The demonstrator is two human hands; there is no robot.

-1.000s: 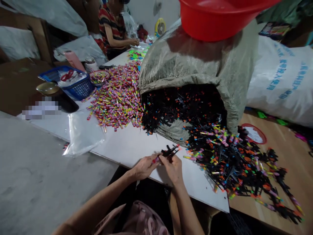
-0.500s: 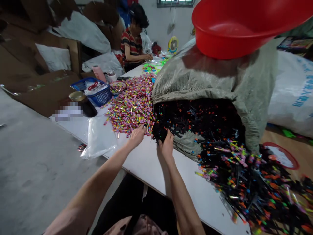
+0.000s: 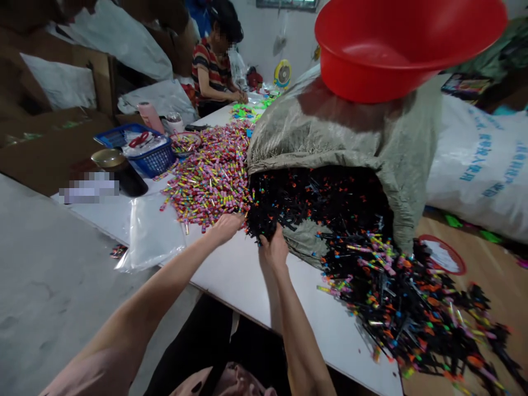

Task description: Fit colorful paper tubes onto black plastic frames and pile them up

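Observation:
My left hand point(image 3: 226, 229) is at the front edge of a pile of small pink, yellow and red wrapped pieces point(image 3: 206, 179), where it meets a heap of black plastic pieces point(image 3: 264, 206). Its fingers are closed, and what they hold is hidden. Close by on the right, my right hand point(image 3: 276, 250) curves its thumb and fingers round the near edge of the black plastic pieces. These small black parts with orange and blue tips spill from the mouth of a grey-green woven sack point(image 3: 342, 135) lying on the white table point(image 3: 243, 280).
A red basin point(image 3: 371, 77) rests on the sack. Clear plastic bags point(image 3: 154, 234), a dark-filled jar point(image 3: 124, 173) and a blue basket point(image 3: 154, 159) lie left. More mixed black and coloured pieces point(image 3: 412, 313) spread right. Another person point(image 3: 212, 71) sits at the far end.
The view has swung to the right, so everything sits further left. My left hand has come slightly nearer the black pieces; my right hand stays at their edge.

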